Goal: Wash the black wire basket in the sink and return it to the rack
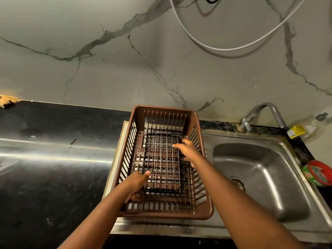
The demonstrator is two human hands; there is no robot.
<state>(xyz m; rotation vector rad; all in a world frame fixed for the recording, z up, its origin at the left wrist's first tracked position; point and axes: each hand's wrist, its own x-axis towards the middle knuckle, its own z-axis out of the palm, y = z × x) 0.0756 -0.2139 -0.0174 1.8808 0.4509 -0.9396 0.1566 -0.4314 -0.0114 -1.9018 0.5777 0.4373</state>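
The black wire basket [162,160] lies flat inside a brown plastic rack [206,212] that stands on the steel drainboard left of the sink [269,200]. My left hand [139,182] grips the basket's near left edge, thumb on top of the wire. Over the basket's far right side, my right hand [188,151] has its fingers curled on the rim. Both forearms reach down into the rack.
A curved steel tap [264,112] rises behind the sink basin. At the far right edge are a clear bottle with a yellow label [298,131] and a red-and-green tub [318,173]. A black countertop [45,159] spreads to the left. A white hose [221,48] hangs on the marble wall.
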